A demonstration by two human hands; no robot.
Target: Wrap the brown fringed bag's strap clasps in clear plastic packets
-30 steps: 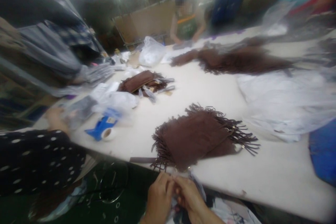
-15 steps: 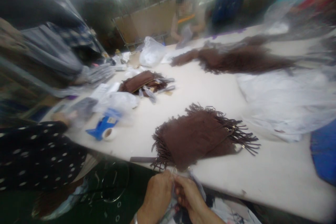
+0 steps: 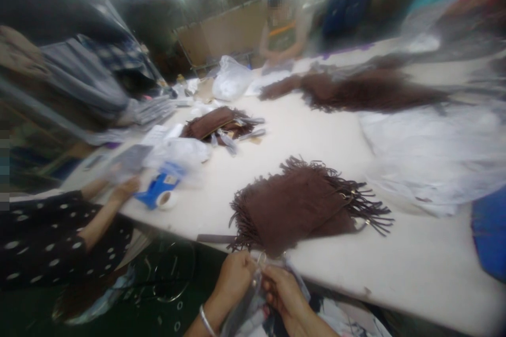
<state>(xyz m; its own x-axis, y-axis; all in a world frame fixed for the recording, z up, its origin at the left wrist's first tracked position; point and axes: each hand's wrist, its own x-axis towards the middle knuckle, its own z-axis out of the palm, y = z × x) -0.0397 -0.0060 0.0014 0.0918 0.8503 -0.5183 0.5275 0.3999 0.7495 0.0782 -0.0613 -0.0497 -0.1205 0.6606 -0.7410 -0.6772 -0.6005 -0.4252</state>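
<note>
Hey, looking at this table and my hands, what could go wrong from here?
The clear plastic between your left hand and right hand hangs beyond the table, so it might slip from your grip. The fringed brown bag lies close to the near edge and could get dragged over. A co-worker's hand is beside the blue tape dispenser and might knock it.
</note>
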